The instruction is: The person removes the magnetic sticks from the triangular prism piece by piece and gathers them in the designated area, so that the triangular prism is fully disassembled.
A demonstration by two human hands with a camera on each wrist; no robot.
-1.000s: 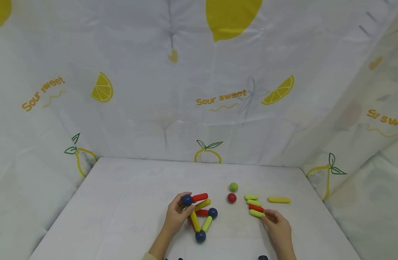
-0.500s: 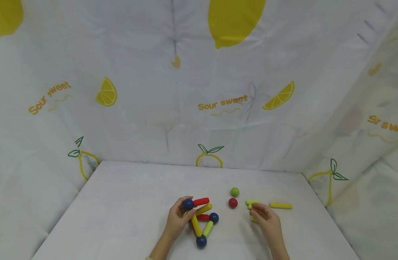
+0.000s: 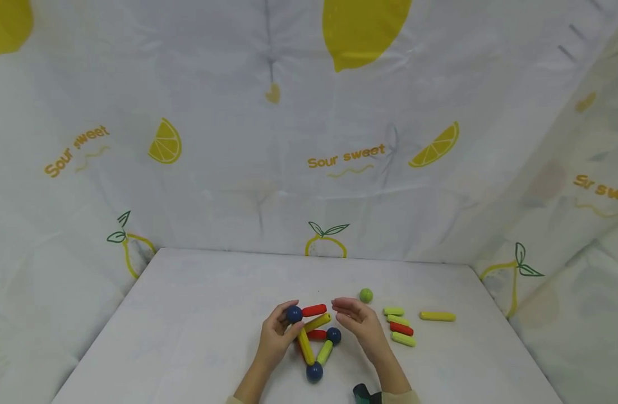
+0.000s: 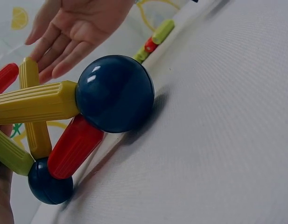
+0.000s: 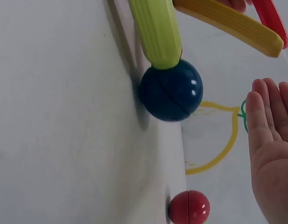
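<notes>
My left hand point(image 3: 275, 336) holds the upper blue ball point(image 3: 294, 314) of a structure of magnetic-toy-like rods and balls. From that ball a red rod point(image 3: 314, 310) and yellow rods point(image 3: 305, 347) stick out. Lower down, a blue ball point(image 3: 333, 335) and a front blue ball point(image 3: 314, 372) are joined by a light green rod point(image 3: 324, 352). Just right of the free ends of the red and upper yellow rods is my right hand point(image 3: 363, 328). Its fingers are extended, with nothing between them in the right wrist view. In the left wrist view only part of my left hand point(image 4: 3, 196) shows.
On the white table point(image 3: 213, 292) lie a green ball point(image 3: 366, 295), light green rods point(image 3: 403, 339), a red rod point(image 3: 401, 329) and a yellow rod point(image 3: 437, 316). The red ball point(image 5: 189, 207) is hidden in the head view. A lemon-print cloth point(image 3: 228, 185) stands behind.
My right hand has left the row of short rods and come left to the structure, covering the red ball in the head view. The left hand keeps its hold on the blue ball.
</notes>
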